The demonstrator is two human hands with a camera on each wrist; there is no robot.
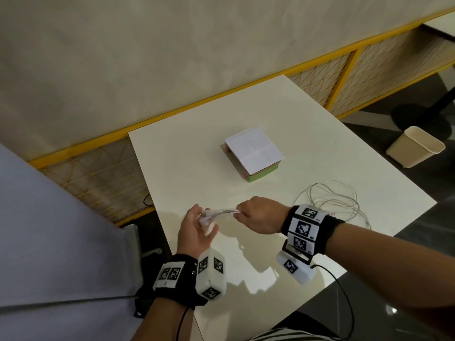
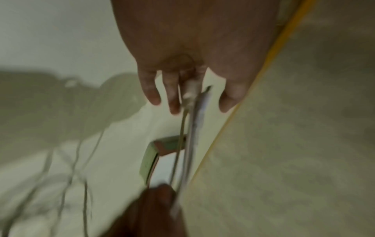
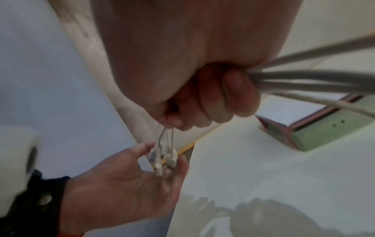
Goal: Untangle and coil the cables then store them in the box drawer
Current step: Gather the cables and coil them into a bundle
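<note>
On the white table (image 1: 320,143) stands the box drawer (image 1: 253,153), white paper on top and a green front, with its drawer closed. My right hand (image 1: 242,212) is a fist that grips a bunch of white cable strands (image 3: 314,80). Short ends with clear plugs (image 3: 162,157) reach from it to my left hand (image 1: 204,222). That hand's fingers (image 2: 172,97) are spread and straight, the plugs lie against them, and the thumb stands apart. The rest of the cable (image 1: 330,200) lies in loose tangled loops behind my right wrist. The box (image 3: 324,126) sits beyond both hands.
A cream waste bin (image 1: 416,146) stands on the floor to the right, next to a black table base (image 1: 418,114). A yellow-framed mesh partition (image 1: 344,77) runs along the table's far side. A pale grey surface (image 1: 61,230) fills the left.
</note>
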